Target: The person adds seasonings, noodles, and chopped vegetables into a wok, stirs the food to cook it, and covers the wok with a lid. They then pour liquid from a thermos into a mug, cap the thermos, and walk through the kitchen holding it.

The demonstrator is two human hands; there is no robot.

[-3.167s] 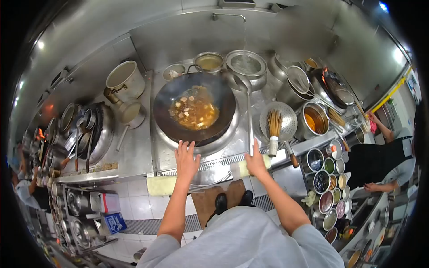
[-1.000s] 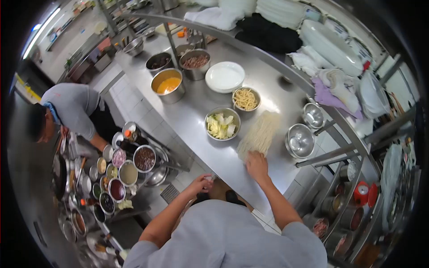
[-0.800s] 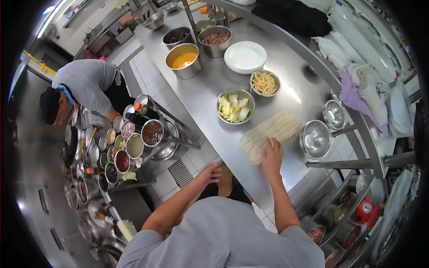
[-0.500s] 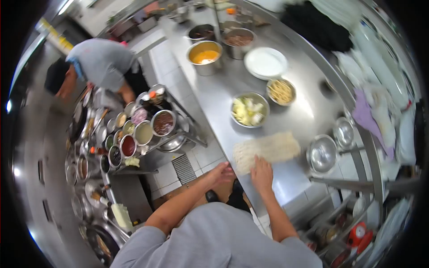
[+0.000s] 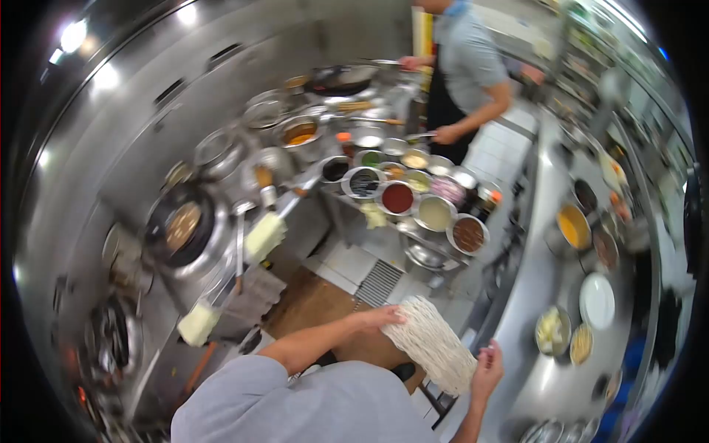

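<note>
Holding a noodle slab (image 5: 430, 345) in mid-air

The slab hangs above the floor, between the front edge of the stove (image 5: 218, 285) and the aisle-side edge of the counter (image 5: 533, 378), with its broad face up. Its loose strands would probably sag or part if lifted from one place only, which seems to be why a hand is at either end. The left hand (image 5: 381, 317) has its fingers bent over the end nearer the stove, closed on the strands there. The right hand (image 5: 487, 371) is half curled at the opposite end, just beside the counter's edge; with the blur, I cannot tell whether it grips the strands or only steadies them.

The left forearm slants across the front of the body, elbow bent, hand level with the slab. The right forearm rises steeply, fingers uppermost.

Along the counter's aisle-side edge stand a bowl of cut cabbage (image 5: 553, 331) and a bowl of thick noodles (image 5: 582, 345), presumably there for easy reach. The wok (image 5: 164, 242) sits in its round burner seat, likely for stability.
</note>
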